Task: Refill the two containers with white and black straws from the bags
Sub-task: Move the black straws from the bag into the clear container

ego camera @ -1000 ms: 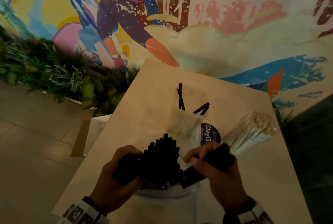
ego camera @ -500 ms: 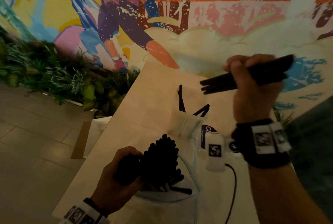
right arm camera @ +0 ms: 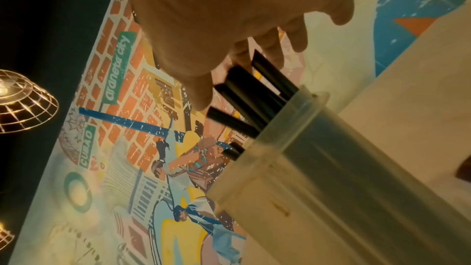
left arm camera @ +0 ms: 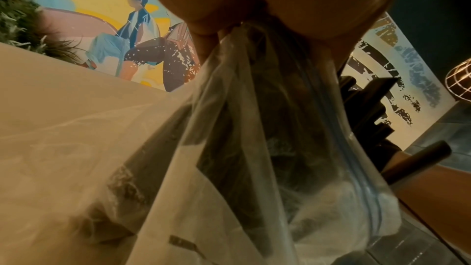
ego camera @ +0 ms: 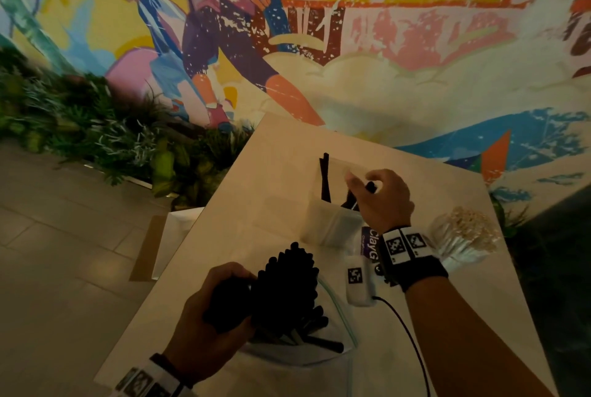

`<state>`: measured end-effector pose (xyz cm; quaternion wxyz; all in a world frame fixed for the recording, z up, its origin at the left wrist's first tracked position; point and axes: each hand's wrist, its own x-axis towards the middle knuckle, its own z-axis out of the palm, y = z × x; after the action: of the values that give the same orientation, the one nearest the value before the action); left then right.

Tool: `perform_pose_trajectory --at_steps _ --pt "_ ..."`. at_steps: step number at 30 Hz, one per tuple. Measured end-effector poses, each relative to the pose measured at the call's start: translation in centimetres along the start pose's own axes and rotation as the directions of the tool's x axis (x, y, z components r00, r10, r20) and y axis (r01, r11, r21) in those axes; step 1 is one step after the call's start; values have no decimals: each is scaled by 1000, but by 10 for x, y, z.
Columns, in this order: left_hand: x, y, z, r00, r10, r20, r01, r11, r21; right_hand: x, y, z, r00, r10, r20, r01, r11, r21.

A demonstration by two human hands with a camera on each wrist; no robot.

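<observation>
Your right hand sits over the mouth of the translucent square plastic container, fingers curled round the tops of a few thin black straws already standing inside it, so that grip reads as closed on them. Nearer you than the container, your left hand clamps the clear zip-top plastic bag round the thick bundle of black straws, ends poking up. Just right of the container, the bunch of white straws fans out of its own holder on the pale desk. These straws look light, stiff and slick, likely to fan and slip; pinch a small bunch mid-length, squarely.
</observation>
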<state>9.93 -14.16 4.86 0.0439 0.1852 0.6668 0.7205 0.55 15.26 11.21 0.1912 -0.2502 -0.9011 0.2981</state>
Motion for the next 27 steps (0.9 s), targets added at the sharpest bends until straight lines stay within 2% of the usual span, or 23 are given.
perform_pose_trajectory --at_steps 6,8,10,12,14,16,20,22,24,27 --pt "0 -2 -2 1000 6 -3 -6 1000 0 -30 7 -15 978 -64 -196 110 967 231" --pt "0 -4 -4 1000 17 -3 -17 1000 18 -55 4 -28 979 -76 -192 135 939 315" --pt "0 -4 -4 1000 23 -6 -23 999 22 -81 5 -41 994 -100 -50 112 914 390" --pt "1 -3 -4 999 33 -5 -33 999 33 -105 10 -52 970 -150 191 52 898 438" --pt "2 -2 -3 999 41 4 -41 999 30 -126 14 -60 893 -173 415 -29 899 437" --pt "3 -3 -4 999 40 4 -40 999 27 -142 16 -63 804 -193 562 -87 898 432" --pt "4 -4 -4 999 37 2 -37 999 36 -158 19 -63 607 -223 763 -182 896 406" --pt "5 -4 -4 999 43 9 -43 997 57 -159 21 -57 537 -230 812 -173 912 373" --pt "6 -2 -3 998 52 19 -53 995 88 -161 21 -46 526 -228 819 -140 927 348" --pt "8 -1 -4 997 60 47 -65 992 112 -161 20 -24 602 -280 748 -31 928 372"
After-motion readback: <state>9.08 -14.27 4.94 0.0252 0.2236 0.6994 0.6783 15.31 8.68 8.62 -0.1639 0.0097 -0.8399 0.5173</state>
